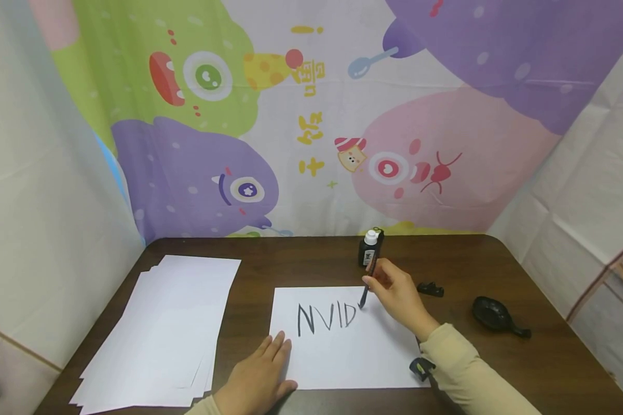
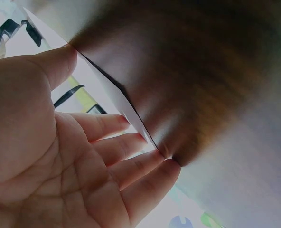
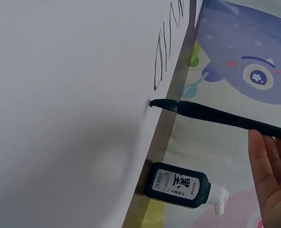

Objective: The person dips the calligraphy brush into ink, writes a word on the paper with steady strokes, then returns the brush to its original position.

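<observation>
"Brown table (image 1: 259, 262), and what's on it?"

"White sheet (image 1: 353, 360), front and centre. The left hand (image 1: 259, 372) rests, fingers straight, at its left edge; apart from it, the right hand (image 1: 401, 291) pinches the brush (image 3: 216, 114)."

"How far along?"

"NVID (image 1: 340, 314) looks done; the tip (image 3: 154, 102) touches down just past the D (image 1: 346, 316), any stroke there barely begun, the sheet beyond unmarked."

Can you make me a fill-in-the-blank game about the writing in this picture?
1. The brush is in the person's ____ hand.
2. On the sheet of paper, the letter after N, V and I is ____.
3. The ink bottle has a cap coloured ____.
4. In the head view, the paper stack lies on the sheet's ____ side.

Missing words: right; D; white; left.
</observation>
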A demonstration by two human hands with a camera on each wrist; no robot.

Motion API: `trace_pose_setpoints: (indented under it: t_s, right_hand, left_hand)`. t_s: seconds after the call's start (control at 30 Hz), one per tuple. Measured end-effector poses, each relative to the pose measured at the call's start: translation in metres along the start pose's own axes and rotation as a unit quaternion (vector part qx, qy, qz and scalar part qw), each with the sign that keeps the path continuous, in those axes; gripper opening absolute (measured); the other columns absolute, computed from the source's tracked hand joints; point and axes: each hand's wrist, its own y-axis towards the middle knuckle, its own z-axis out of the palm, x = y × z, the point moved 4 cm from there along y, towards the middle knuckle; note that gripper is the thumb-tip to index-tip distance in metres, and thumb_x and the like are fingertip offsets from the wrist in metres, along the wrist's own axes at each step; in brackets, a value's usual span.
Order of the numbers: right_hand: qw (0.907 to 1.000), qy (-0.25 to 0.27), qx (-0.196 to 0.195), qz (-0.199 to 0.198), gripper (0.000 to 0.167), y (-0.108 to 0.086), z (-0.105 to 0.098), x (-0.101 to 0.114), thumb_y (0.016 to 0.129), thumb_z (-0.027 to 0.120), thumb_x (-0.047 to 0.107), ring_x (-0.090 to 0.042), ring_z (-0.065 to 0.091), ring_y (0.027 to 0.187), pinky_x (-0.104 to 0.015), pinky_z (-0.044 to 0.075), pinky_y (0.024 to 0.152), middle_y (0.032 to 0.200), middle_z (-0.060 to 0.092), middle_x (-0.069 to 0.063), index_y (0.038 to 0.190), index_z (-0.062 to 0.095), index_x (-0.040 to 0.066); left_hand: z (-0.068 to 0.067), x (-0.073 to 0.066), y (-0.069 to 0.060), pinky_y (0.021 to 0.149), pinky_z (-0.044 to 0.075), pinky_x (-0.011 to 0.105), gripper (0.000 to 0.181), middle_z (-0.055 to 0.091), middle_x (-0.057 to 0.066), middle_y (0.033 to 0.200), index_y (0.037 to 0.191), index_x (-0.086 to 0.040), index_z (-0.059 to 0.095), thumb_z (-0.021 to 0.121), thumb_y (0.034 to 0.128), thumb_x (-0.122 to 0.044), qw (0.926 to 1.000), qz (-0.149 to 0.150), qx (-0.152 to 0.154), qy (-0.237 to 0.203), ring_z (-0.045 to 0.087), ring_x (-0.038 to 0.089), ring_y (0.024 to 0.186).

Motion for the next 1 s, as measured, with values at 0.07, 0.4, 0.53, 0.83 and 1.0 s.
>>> trace_pose_setpoints:
  t_s: [0.07,0.4,0.53,0.83,1.0]
  right_hand:
    - [1.0,0.0,0.001,-0.001,0.015,-0.0001,-0.0001,0.0001,0.088,0.072,0.008,-0.005,0.062,0.068,-0.023,0.057,0.063,0.076,0.066,-0.002,0.099,0.062,0.008]
    - [0.9998,-0.006,0.016,0.012,0.016,-0.0019,-0.0013,0.0038,0.089,0.071,0.009,-0.007,0.064,0.069,-0.023,0.057,0.064,0.077,0.066,-0.002,0.101,0.062,0.007]
    - [0.9997,-0.009,0.019,0.01,0.016,-0.0027,-0.0017,0.0048,0.088,0.072,0.009,-0.007,0.064,0.068,-0.023,0.057,0.063,0.076,0.066,-0.001,0.101,0.062,0.009]
    - [0.9996,-0.007,0.026,0.009,0.015,-0.0052,-0.0021,0.0062,0.089,0.071,0.008,-0.008,0.066,0.069,-0.023,0.057,0.063,0.076,0.065,-0.001,0.101,0.062,0.007]
    - [0.9993,0.009,0.031,0.02,0.016,-0.008,-0.0018,0.0057,0.089,0.071,0.009,-0.01,0.067,0.072,-0.022,0.058,0.062,0.076,0.065,-0.002,0.101,0.062,0.005]
  left_hand:
    - [-0.0001,-0.0001,-0.0001,0.099,0.052,0.047,0.073,0.05,0.019,0.147,0.138,0.001,0.051,0.065,0.0869,-0.049,1.0,0.002,-0.003,0.002,0.053,0.037,0.131]
    - [-0.0001,-0.0004,-0.0001,0.099,0.052,0.047,0.073,0.05,0.019,0.146,0.138,0.001,0.052,0.065,0.0871,-0.049,1.0,0.003,-0.003,0.006,0.053,0.036,0.13]
    - [0.0002,-0.0004,0.0003,0.101,0.05,0.047,0.073,0.049,0.019,0.147,0.139,0.001,0.051,0.064,0.0875,-0.049,1.0,0.001,0.007,0.001,0.052,0.037,0.131]
    - [0.0,-0.0002,0.0006,0.099,0.051,0.047,0.072,0.05,0.019,0.146,0.138,0.001,0.052,0.064,0.0874,-0.049,1.0,0.004,0.002,0.003,0.053,0.037,0.13]
    - [0.0002,-0.0002,0.0008,0.1,0.051,0.047,0.073,0.05,0.019,0.147,0.138,0.001,0.052,0.064,0.0874,-0.049,1.0,0.004,0.004,0.004,0.053,0.037,0.131]
